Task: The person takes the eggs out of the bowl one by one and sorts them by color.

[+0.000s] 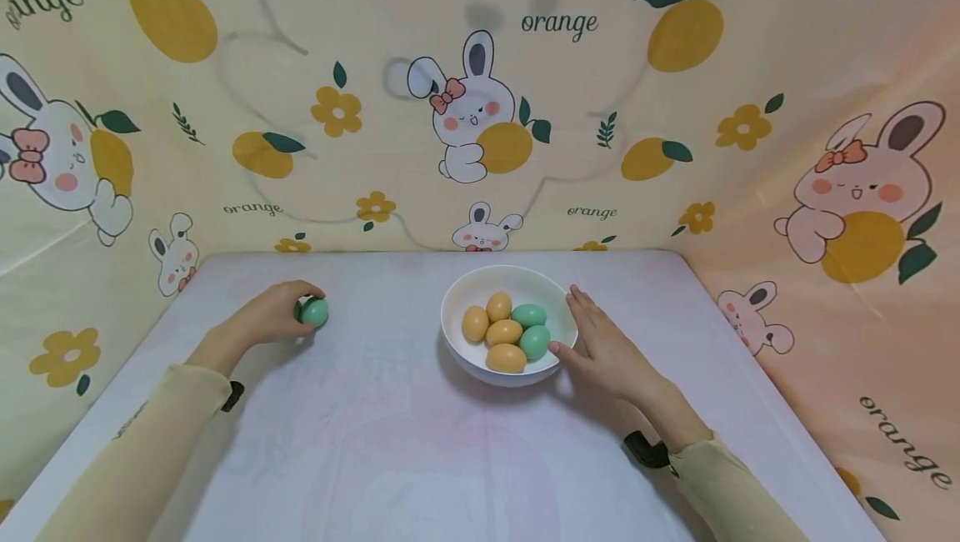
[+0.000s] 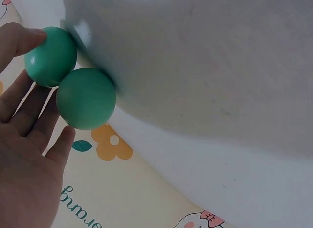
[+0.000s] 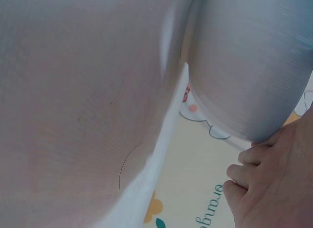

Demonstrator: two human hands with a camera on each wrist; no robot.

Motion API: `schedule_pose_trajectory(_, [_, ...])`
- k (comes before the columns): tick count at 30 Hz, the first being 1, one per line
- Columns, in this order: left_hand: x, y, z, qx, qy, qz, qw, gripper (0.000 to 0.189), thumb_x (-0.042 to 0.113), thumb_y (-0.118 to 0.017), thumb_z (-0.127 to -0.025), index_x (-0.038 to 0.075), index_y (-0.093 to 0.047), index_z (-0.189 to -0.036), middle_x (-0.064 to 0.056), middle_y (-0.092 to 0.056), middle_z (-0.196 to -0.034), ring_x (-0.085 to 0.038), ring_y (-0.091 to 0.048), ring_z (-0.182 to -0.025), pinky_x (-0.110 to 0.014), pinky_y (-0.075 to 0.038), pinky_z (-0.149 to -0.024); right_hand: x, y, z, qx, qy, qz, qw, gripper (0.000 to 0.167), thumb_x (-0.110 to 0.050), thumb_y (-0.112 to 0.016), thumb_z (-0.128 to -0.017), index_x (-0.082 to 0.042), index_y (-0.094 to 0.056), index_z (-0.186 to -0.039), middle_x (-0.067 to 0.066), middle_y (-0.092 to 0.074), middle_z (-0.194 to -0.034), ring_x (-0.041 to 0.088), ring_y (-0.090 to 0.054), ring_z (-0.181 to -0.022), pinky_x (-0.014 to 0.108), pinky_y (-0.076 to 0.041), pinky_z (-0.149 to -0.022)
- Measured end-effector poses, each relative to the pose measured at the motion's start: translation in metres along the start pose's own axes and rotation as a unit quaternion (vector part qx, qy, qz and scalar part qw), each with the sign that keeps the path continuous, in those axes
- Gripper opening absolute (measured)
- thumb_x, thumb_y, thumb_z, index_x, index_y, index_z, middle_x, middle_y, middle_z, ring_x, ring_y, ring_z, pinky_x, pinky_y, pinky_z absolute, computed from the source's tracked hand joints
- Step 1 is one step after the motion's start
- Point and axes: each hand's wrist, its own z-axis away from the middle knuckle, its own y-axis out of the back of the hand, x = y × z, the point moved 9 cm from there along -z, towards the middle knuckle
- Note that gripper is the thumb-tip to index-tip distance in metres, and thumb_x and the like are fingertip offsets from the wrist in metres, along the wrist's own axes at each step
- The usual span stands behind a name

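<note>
In the head view my left hand (image 1: pixel 272 313), at the table's left side, curls its thumb and fingers around a green egg (image 1: pixel 315 312). The left wrist view shows two green eggs side by side there: the thumb lies on the upper egg (image 2: pixel 51 57), and the lower egg (image 2: pixel 86 99) sits against the other fingers. A white bowl (image 1: pixel 457 356) holds two green eggs (image 1: pixel 535 343) and several orange-yellow eggs (image 1: pixel 506 358). My right hand (image 1: pixel 611 354) rests straight fingers against the bowl's right side, its thumb at the rim. In the right wrist view those fingertips are hidden behind the bowl (image 3: pixel 244 66).
A white-covered table (image 1: pixel 390 450) spreads beneath the hands and bowl. Cloth printed with rabbits and oranges (image 1: pixel 555 100) hangs behind it and along both sides, meeting the table's back edge just beyond the bowl.
</note>
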Motion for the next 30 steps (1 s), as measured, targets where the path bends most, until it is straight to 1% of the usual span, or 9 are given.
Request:
schedule_pose_trajectory(9, [0.001,0.0,0.001,-0.001,-0.003,-0.004,1.0,0.054,0.007,-0.08,-0.08,-0.008,-0.063,-0.13,-0.029,-0.064,-0.13,-0.047,-0.059,-0.121,-0.062,-0.047,-0.103,-0.002,0.001,0.0,0.0,0.002,0.0,1.0,0.097,-0.063,-0.053,-0.101,0.0,-0.015,-0.165,0.016,-0.009,-0.173,0.038,-0.011,-0.159,0.059,-0.018,-0.125])
schedule_pose_trajectory(14, [0.001,0.0,0.001,-0.001,0.0,-0.003,1.0,0.054,0.008,-0.08,-0.08,-0.007,-0.064,-0.129,-0.029,-0.063,-0.131,-0.048,-0.057,-0.124,-0.063,-0.046,-0.104,-0.001,0.0,0.0,0.001,0.001,0.001,1.0,0.097,-0.063,-0.053,-0.101,0.0,-0.015,-0.165,0.016,-0.009,-0.174,0.037,-0.011,-0.159,0.059,-0.018,-0.125])
schedule_pose_trajectory(20, [0.004,0.001,0.002,0.002,-0.004,-0.005,1.0,0.054,0.007,-0.081,-0.081,-0.007,-0.063,-0.131,-0.03,-0.062,-0.134,-0.049,-0.055,-0.127,-0.064,-0.045,-0.107,0.0,0.0,0.0,0.0,0.001,0.001,1.0,0.098,-0.064,-0.053,-0.101,-0.001,-0.015,-0.165,0.015,-0.009,-0.174,0.037,-0.011,-0.159,0.059,-0.018,-0.125])
schedule_pose_trajectory(24, [0.012,0.002,0.002,0.012,-0.01,-0.001,0.9999,0.051,0.007,-0.079,-0.086,-0.005,-0.063,-0.133,-0.028,-0.061,-0.136,-0.048,-0.054,-0.13,-0.063,-0.043,-0.109,-0.001,0.0,0.0,0.0,0.002,0.001,1.0,0.097,-0.063,-0.053,-0.101,0.0,-0.015,-0.165,0.016,-0.009,-0.174,0.038,-0.011,-0.159,0.06,-0.018,-0.125])
schedule_pose_trajectory(30, [0.035,0.008,-0.001,0.052,-0.05,-0.01,0.9973,0.041,0.008,-0.071,-0.095,-0.004,-0.063,-0.133,-0.025,-0.063,-0.136,-0.045,-0.055,-0.131,-0.06,-0.042,-0.111,0.0,0.0,-0.001,0.001,0.003,0.001,1.0,0.097,-0.063,-0.053,-0.101,0.0,-0.016,-0.165,0.016,-0.009,-0.174,0.039,-0.012,-0.159,0.06,-0.019,-0.125])
